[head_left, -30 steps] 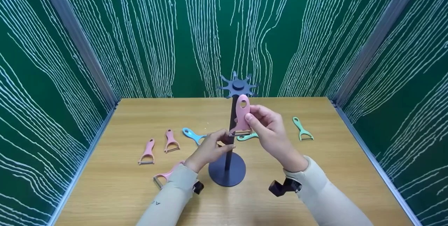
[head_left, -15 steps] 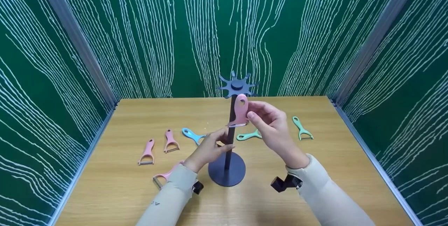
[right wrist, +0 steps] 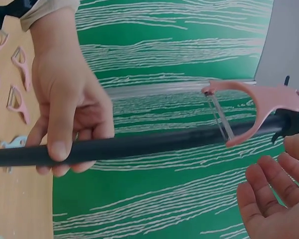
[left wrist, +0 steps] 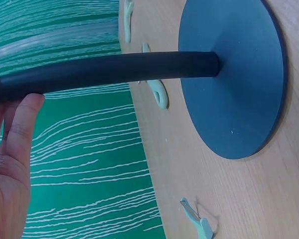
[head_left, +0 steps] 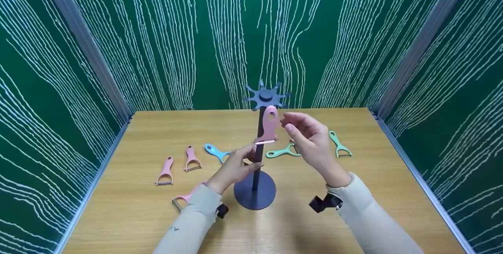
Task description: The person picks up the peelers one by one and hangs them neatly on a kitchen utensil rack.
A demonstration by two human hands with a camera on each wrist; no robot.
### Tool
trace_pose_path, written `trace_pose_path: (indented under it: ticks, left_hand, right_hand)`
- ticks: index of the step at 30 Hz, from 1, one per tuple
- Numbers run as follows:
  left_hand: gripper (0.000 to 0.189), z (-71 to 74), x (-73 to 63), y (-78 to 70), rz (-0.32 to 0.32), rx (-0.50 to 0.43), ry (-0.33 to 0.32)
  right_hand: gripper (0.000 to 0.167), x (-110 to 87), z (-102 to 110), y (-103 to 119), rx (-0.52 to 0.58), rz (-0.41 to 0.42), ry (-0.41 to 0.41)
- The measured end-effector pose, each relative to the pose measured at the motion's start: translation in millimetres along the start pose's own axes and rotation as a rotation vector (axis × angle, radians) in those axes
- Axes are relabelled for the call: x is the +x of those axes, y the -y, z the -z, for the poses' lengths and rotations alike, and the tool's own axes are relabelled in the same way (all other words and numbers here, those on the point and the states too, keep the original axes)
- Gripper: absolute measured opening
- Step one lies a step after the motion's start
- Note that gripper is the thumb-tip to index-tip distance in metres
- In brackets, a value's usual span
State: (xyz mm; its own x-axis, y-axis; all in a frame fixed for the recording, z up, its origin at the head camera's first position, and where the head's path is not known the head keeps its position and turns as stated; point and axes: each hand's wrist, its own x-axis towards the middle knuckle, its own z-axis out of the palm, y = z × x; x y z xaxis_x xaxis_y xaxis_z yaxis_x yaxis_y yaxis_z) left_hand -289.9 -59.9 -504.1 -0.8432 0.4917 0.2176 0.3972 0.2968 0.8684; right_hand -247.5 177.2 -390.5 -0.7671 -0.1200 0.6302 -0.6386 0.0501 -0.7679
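Note:
A dark stand has a star-shaped hook top (head_left: 266,96), a slim pole (right wrist: 154,145) and a round base (left wrist: 234,109). One pink peeler (head_left: 270,125) hangs from a front arm of the top, blade end down, in front of the pole. My left hand (head_left: 235,167) grips the pole at mid height, thumb and fingers around it in the right wrist view. My right hand (head_left: 310,140) is just right of the hanging peeler, apart from it, fingers loosely bent and holding nothing.
Pink peelers (head_left: 166,170) lie at the left, one partly under the left sleeve. A blue peeler (head_left: 215,151) lies behind the left hand. Green peelers (head_left: 279,152) lie behind the pole and at the right. Green walls (head_left: 220,41) enclose the wooden table (head_left: 129,214) behind and beside.
My right hand has let go of the pink peeler and drawn back to the right; the peeler now hangs from the stand. The left hand has stayed on the pole.

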Motion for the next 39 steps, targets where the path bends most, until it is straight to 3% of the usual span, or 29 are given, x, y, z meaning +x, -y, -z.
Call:
trace_pose_path:
  ticks: [10, 19, 27, 35, 39]
  left_hand:
    - [0.016, 0.0, -1.2, -1.1, 0.037, 0.018, -0.003]
    - [0.012, -0.4, 1.2, 1.3, -0.040, 0.001, -0.011]
    - [0.014, 0.3, 0.7, 0.6, 0.013, -0.002, -0.011]
    - [0.011, 0.3, 1.6, 0.8, -0.011, -0.011, -0.002]
    - [0.012, 0.8, 1.1, 0.3, 0.010, -0.006, 0.003]
  right_hand:
    - [0.026, -0.8, 6.9, -16.6, -0.048, -0.084, -0.034]
    - [0.026, -0.7, 13.2, -31.2, -0.092, -0.125, -0.047]
    - [0.027, -0.7, 20.0, -43.7, -0.164, -0.212, -0.049]
    - [0.029, -0.1, 25.7, -57.5, -0.175, -0.280, -0.039]
    - [0.030, 0.0, 27.5, -62.7, -0.185, -0.302, -0.032]
